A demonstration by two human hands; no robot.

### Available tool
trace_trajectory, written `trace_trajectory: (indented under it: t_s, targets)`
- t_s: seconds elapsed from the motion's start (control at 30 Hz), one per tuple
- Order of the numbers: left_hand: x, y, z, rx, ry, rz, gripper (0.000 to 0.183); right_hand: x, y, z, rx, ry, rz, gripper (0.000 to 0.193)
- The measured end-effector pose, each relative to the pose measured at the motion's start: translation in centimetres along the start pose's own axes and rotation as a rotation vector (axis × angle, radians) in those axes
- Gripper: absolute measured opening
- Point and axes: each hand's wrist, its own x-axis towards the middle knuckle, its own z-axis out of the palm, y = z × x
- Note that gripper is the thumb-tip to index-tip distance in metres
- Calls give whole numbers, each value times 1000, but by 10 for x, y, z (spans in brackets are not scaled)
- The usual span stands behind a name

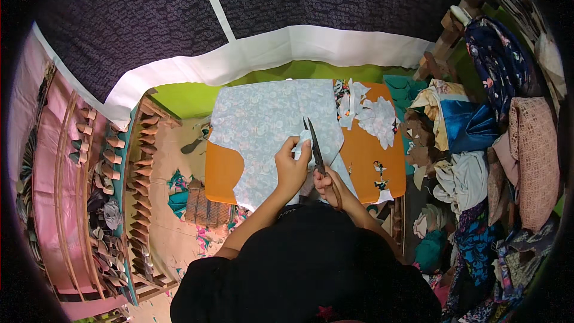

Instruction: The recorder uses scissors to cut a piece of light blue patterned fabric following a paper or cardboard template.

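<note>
My right hand (328,186) is closed round the handles of a pair of dark scissors (316,150). Their blades point away from me, with the tips slightly apart. Just to the left, my left hand (290,166) pinches a small pale piece of cloth (305,136) beside the blades. Under both hands a large pale blue-grey cloth (269,113) with a faint round pattern lies flat, its left side cut in a curve. It covers much of an orange table (223,173). White and floral scraps (376,116) lie on the table's right part.
Heaped fabrics, including a shiny blue cloth (469,125) and a white cloth (463,176), fill the right side. At left stands a wooden rack (143,185) with rows of shoe-shaped forms. A dark patterned curtain (317,0) hangs behind the table. Colourful scraps (178,194) lie on the floor.
</note>
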Motion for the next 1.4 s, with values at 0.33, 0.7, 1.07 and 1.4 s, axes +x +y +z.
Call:
trace_trajectory:
  t_s: [0.33,0.7,1.07,1.4]
  targets:
    - [2,-4,-4,19,-33,5,18,-4,-10,4,62,-48,-14,24]
    - [4,-10,-11,82,-70,66,13,-5,-8,9,-202,-71,-236,60]
    - [1,-2,-16,41,-46,36,18,-5,-12,15,-263,-18,-131,62]
    - [0,-6,-20,78,-120,30,14,-10,-19,21,38,-132,-73,49]
